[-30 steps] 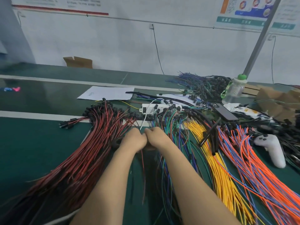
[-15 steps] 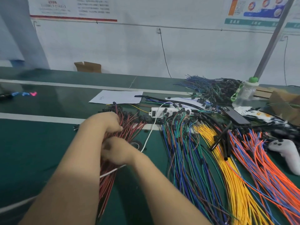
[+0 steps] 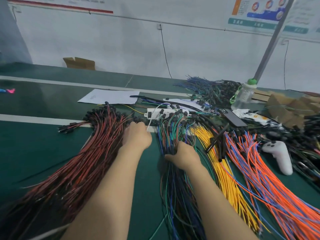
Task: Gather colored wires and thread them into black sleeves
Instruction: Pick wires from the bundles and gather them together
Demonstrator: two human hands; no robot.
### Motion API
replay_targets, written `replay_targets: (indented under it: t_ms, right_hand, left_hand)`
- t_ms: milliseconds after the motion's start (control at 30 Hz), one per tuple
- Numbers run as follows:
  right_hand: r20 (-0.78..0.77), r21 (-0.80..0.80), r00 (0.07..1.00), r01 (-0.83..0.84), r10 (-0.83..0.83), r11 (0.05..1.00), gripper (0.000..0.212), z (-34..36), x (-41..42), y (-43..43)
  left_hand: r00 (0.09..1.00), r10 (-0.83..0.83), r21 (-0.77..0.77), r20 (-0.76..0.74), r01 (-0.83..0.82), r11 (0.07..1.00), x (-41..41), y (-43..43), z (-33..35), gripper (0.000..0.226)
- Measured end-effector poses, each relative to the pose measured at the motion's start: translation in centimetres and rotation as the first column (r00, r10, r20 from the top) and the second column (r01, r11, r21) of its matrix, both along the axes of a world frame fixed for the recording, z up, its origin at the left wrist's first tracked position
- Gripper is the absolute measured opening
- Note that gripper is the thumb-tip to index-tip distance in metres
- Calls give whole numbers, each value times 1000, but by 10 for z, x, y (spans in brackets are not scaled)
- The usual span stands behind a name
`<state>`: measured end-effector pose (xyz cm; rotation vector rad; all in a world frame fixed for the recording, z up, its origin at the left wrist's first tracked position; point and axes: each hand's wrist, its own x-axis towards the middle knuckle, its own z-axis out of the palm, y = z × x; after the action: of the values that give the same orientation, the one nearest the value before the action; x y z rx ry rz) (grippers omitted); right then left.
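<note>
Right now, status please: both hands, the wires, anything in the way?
Left hand on red and black wire bundle, grip hidden. Right hand grips blue and green wire bundle. Black tube sleeves untouched on yellow wires. Thin white cable beside left hand.

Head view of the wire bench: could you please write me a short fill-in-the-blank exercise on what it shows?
1. The left hand is at the leftmost bundle, whose wires are black and ____.
2. The right hand grips the green and blue bundle; right of it lie single-colour wires coloured ____.
3. The white controller lies right of the fanned wires that are blue and ____.
4. The clear bottle has a cap coloured ____.
Missing words: red; yellow; orange; green.
</note>
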<state>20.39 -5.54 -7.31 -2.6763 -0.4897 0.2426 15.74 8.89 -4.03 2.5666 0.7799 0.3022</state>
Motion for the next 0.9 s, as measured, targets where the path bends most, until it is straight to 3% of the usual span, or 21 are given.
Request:
replay_targets:
  t_ms: [67, 133, 200, 267, 367, 500, 633, 700, 767, 833, 900]
  right_hand:
    - [12, 6, 1000, 19, -19, 1000, 27, 1, 3, 3]
    - [-12, 86, 998, 55, -54, 995, 17, 4, 8, 5]
    - [-61, 267, 992, 125, -112, 955, 15, 9, 11, 3]
    - [-121, 468, 986, 160, -116, 869, 12, 13, 13, 0]
    - [-142, 593, 990, 97, -14, 800, 12, 18, 11, -4]
    - [-88, 450, 993, -32, 80, 892, 8, 19, 11, -8]
    - [-173, 380, 982, -9, 80, 925, 17, 18, 17, -19]
    - [-222, 520, 974, 147, -33, 842, 26, 17, 22, -21]
    - [-360, 669, 930, 311, -72, 675, 31, 20, 27, -19]
    - [-495, 770, 868, 412, 48, 487, 28, 27, 29, -11]
    - [-483, 813, 864, 381, 144, 440, 23, 37, 33, -5]
  left_hand:
    - [998, 20, -66, 58, -16, 998, -1, 2, -7, 21]
    - [989, -9, -318, 149, 57, 947, 1, -6, -12, 23]
    - [978, 1, -551, 208, 116, 826, 6, -20, -15, 30]
    - [980, -7, -661, 199, 139, 738, 11, -32, -17, 31]
    - [973, -9, -725, 229, 177, 666, 20, -44, -21, 31]
    - [960, 32, -746, 279, 196, 636, 27, -54, -23, 29]
    - [977, 28, -660, 214, 123, 741, 30, -54, -27, 22]
    - [971, -2, -635, 239, 158, 756, 26, -51, -25, 19]
    - [947, -115, -628, 300, 287, 723, 18, -48, -18, 15]
    - [908, -276, -585, 314, 415, 697, 9, -47, -11, 14]
    - [876, -367, -529, 313, 482, 699, 3, -44, -5, 15]
